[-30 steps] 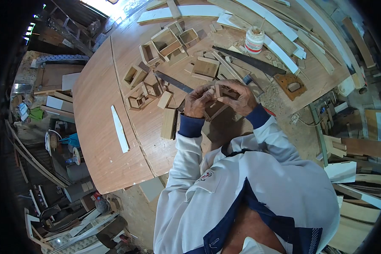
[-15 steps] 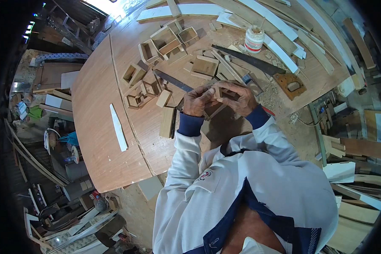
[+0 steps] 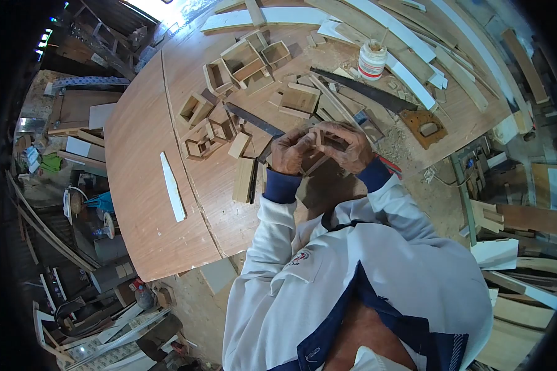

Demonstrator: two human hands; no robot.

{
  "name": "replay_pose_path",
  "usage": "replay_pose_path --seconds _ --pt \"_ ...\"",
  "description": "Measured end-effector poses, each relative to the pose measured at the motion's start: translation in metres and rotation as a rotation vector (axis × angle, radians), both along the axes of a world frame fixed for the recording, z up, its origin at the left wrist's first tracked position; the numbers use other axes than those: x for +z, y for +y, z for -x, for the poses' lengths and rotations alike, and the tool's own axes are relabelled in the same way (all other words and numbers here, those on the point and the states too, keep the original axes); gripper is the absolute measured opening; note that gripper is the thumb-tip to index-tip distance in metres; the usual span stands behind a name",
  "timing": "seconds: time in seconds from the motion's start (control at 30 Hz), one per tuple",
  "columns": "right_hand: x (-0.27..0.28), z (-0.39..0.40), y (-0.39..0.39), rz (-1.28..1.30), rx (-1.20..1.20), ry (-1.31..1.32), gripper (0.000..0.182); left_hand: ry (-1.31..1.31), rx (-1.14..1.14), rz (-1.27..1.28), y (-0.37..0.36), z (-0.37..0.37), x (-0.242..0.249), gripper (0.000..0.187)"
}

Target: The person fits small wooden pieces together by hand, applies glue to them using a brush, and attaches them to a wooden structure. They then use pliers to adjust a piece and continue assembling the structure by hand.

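Near the front edge of the table, my left hand (image 3: pixel 289 152) and my right hand (image 3: pixel 348 148) are close together, both closed on a small wooden piece (image 3: pixel 319 137). Fingers cover much of it, so its full shape is hidden. Another wooden part (image 3: pixel 315 162) shows just below the hands. Beside my left hand lie a metal try square blade (image 3: pixel 254 119) and a wooden block (image 3: pixel 244 179). Beyond the hands is a small wooden box (image 3: pixel 299 99). A red-handled tool (image 3: pixel 390 166), partly hidden, rests by my right wrist.
A handsaw (image 3: pixel 422 127) lies to the right, with an open white jar (image 3: pixel 372 60) behind it. Small wooden compartments (image 3: pixel 247 60) and frames (image 3: pixel 209 137) stand left of centre. A white strip (image 3: pixel 172 185) lies at left. Long boards (image 3: pixel 408 37) line the back.
Both hands have shifted very slightly, still gripping the small wooden piece. The things on the table stay where they were.
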State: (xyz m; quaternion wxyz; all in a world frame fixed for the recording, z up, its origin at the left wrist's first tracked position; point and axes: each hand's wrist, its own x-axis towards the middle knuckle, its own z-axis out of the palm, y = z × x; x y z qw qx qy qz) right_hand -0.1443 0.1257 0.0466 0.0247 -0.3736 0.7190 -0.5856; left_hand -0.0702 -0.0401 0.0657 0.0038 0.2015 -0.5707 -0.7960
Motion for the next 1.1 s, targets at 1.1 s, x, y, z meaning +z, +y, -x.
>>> replay_pose_path --seconds 1.1 --pt "0.006 0.013 -0.001 -0.119 0.099 0.056 0.041 0.129 -0.116 0.279 0.001 0.01 -0.01 0.058"
